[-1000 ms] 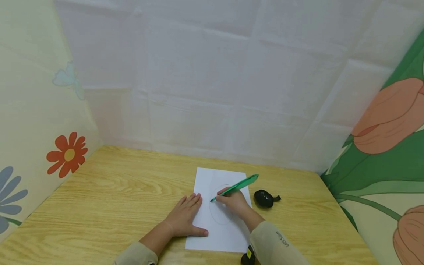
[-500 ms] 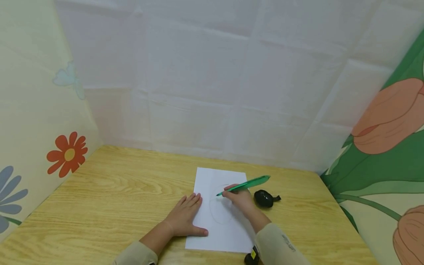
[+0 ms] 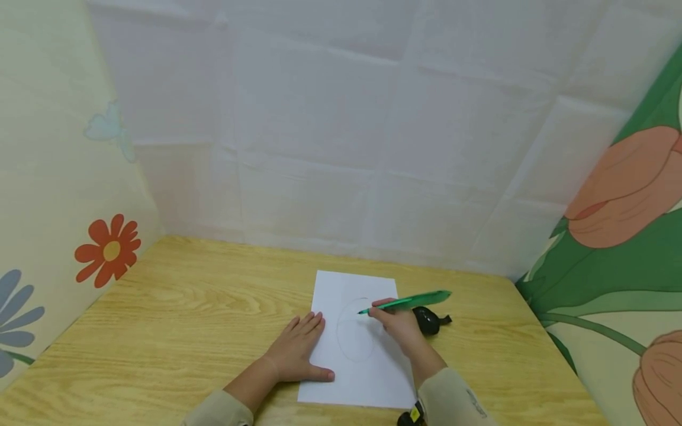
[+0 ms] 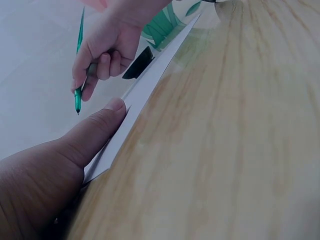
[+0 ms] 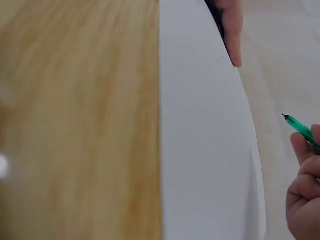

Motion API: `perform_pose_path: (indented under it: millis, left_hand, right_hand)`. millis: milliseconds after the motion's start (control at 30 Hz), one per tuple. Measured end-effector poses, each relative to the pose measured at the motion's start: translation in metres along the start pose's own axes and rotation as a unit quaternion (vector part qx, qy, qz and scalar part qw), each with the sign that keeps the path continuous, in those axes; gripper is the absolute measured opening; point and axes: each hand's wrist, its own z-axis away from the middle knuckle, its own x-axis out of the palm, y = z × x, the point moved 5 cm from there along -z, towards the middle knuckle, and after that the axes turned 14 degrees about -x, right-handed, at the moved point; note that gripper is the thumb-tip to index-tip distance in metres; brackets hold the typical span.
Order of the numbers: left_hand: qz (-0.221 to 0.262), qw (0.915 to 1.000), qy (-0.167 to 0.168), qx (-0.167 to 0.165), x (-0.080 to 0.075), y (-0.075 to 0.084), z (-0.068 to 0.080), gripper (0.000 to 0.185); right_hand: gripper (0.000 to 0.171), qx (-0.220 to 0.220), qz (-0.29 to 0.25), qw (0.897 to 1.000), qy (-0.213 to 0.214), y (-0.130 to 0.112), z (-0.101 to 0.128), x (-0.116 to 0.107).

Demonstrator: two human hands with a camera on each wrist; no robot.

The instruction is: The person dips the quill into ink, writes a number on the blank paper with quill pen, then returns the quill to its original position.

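Note:
A white sheet of paper (image 3: 341, 290) lies on the wooden table (image 3: 186, 307), with a faint drawn oval (image 3: 354, 331) on it. My left hand (image 3: 295, 349) lies flat, fingers straight, pressing the sheet's left edge; its thumb (image 4: 95, 132) shows in the left wrist view. My right hand (image 3: 396, 324) grips a green pen (image 3: 407, 303), tip down at the oval's upper right. The pen (image 4: 78, 75) and the right hand (image 4: 107, 45) also show in the left wrist view. In the right wrist view the pen tip (image 5: 297, 126) hovers beside the paper (image 5: 200, 140).
A small black object (image 3: 428, 319) lies on the table just right of the paper, behind my right hand. White cloth walls stand at the back, flowered panels at left and right. Bare wood stretches left of the paper.
My right hand and the pen have moved right and slightly up along the oval, from its left side to its upper right. The left hand has stayed in place.

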Motion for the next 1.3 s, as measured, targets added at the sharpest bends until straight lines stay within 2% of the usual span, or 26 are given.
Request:
perform_pose_path:
  millis: [200, 433, 700, 967, 1300]
  left_hand:
    - [-0.003, 1.0, 0.001, 0.001, 0.0, 0.0, 0.0, 0.116]
    - [0.002, 1.0, 0.001, 0.004, -0.001, 0.001, 0.002, 0.116]
    - [0.001, 0.9999, 0.005, 0.009, -0.001, 0.001, 0.002, 0.116]
    - [0.005, 0.9999, 0.006, 0.009, -0.001, 0.001, 0.003, 0.115]
    - [0.006, 1.0, 0.005, 0.006, -0.001, 0.002, 0.002, 0.116]
  right_hand:
    - [0.032, 0.002, -0.008, 1.0, 0.021, 0.004, 0.002, -0.01]
    - [0.031, 0.013, -0.063, 0.997, 0.052, 0.009, 0.003, -0.02]
    - [0.032, 0.006, -0.083, 0.993, 0.08, 0.014, 0.008, -0.035]
    - [0.027, 0.005, -0.134, 0.986, 0.102, 0.018, 0.012, -0.05]
    - [0.03, 0.022, -0.101, 0.987, 0.122, 0.024, 0.016, -0.072]
